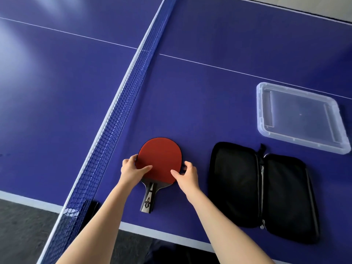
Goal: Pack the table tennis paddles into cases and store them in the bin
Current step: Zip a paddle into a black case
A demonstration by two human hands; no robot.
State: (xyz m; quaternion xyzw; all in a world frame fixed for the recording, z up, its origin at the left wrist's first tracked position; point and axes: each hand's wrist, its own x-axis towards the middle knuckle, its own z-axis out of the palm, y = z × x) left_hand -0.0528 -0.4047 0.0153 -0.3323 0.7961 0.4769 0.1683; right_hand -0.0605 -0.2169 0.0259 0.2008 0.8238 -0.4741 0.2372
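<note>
Both forearms reach in from the near edge of the blue table tennis table (190, 103), which fills nearly the whole view, its white lines running across and its net (122, 103) stretched away on the left. Right of the arms, a black zip-around paddle case (262, 191) lies opened flat, both halves facing up. Beyond the case, close to its far corner, sits a clear plastic bin (299, 117) with nothing visible inside. Between the net and the case lies a table tennis paddle (160, 159), red rubber up, dark handle pointing toward the near edge. The left hand (131, 170) holds the blade's left rim, thumb laid across the red face. The right hand (185, 173) pinches the right rim, thumb on the rubber, fingers curled round the edge.
</note>
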